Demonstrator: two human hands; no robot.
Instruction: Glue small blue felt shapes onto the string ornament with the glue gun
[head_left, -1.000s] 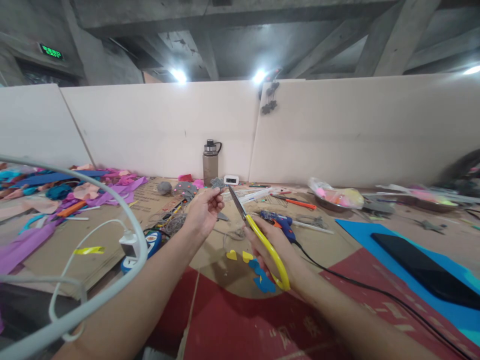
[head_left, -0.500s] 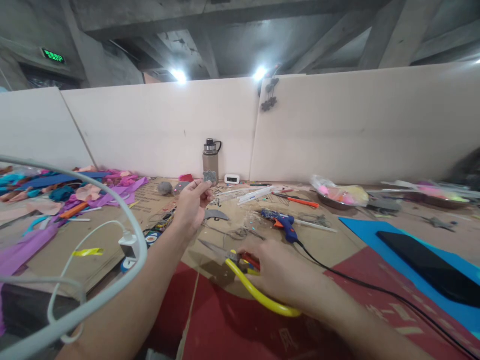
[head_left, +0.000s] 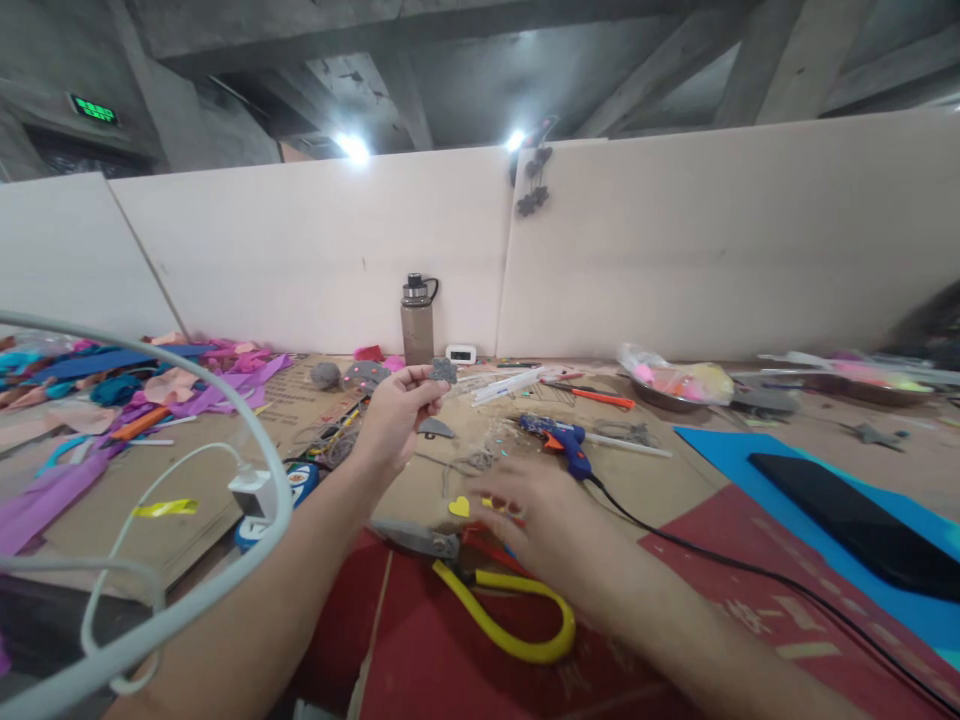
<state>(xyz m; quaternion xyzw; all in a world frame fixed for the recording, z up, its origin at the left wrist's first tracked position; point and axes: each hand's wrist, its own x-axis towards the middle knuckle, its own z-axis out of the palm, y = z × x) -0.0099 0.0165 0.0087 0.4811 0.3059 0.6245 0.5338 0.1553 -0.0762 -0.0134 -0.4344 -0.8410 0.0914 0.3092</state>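
Note:
My left hand is raised over the table, thumb and fingertips pinching a small grey felt piece with an uneven edge. My right hand hovers low at the centre, slightly blurred, its fingers loosely apart and nothing visible in them. By those fingertips lies a yellow heart, with more yellow partly hidden under the fingers. Just below, large scissors with yellow handles rest on the red cardboard, blades pointing left. Something red-handled lies beside them, mostly covered by the hand.
A blue glue gun trails its black cord to the right. A phone lies on blue sheets. At the back stand a bottle and a small clock. Felt scraps and a white cable occupy the left.
The yellow-handled scissors have shifted nearer and to the left, out from under my right hand. The yellow heart now shows. My left hand still holds the grey felt piece, slightly further right.

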